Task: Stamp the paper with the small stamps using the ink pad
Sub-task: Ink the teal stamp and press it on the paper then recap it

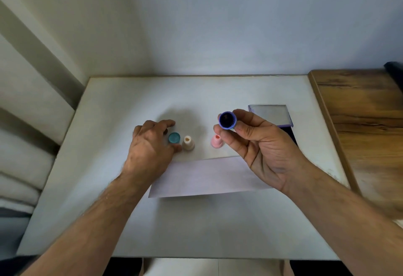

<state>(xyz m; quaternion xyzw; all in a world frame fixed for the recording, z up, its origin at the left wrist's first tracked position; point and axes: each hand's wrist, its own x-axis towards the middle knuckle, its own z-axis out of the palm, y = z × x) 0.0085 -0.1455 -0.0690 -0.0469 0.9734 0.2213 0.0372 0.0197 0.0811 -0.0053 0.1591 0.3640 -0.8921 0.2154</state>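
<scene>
Two hands in view, near to far; paper (207, 177) lies closest on the white table (196, 232), partly under your left wrist, and no stamped mark shows on the part visible, so stamping looks not yet begun; part of the sheet is hidden by your arms, cannot tell there. Left hand (150, 145) rests palm down beyond the paper's far-left corner, fingers curled round the teal stamp (174, 138) standing on the table; whether it grips or only touches, hard to tell. Beige stamp (188, 143) stands just beside the teal one; pink stamp (216, 141) stands further right, apart from it, just under your right fingertips. Right hand (257, 142) is raised, palm toward you, pinching the blue stamp (227, 120) between thumb and fingers, narrow grip; its dark face is turned up at the camera, looks inked but cannot confirm. Ink pad (290, 133) sits behind that hand, mostly hidden, its clear lid (269, 114) open. Judgement: still to do is pressing blue onto the paper, then inking and stamping the other three.
</scene>
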